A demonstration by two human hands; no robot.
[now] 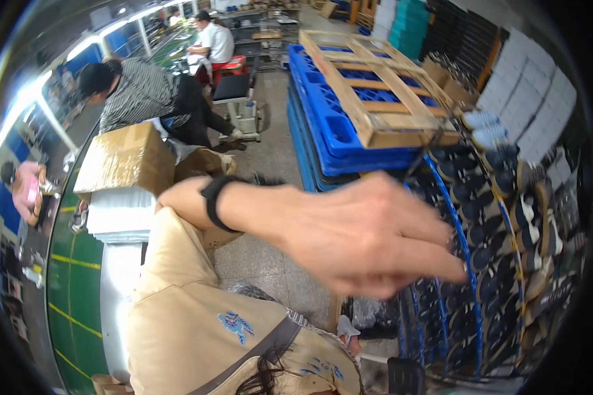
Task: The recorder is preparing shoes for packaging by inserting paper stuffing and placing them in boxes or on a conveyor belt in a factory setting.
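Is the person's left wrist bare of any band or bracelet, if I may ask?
No, a black band sits around the wrist behind the left hand.

Setting: factory workshop, apparently footwear. Evidence: dark shoes [491,229] fill a rack [475,309] at right; a long green belt [72,286] with yellow cross-lines [76,261] runs at left; workers [145,92] sit or bend along it under strip lights [84,47]; a wooden pallet [392,78] tops blue plastic pallets [336,135].
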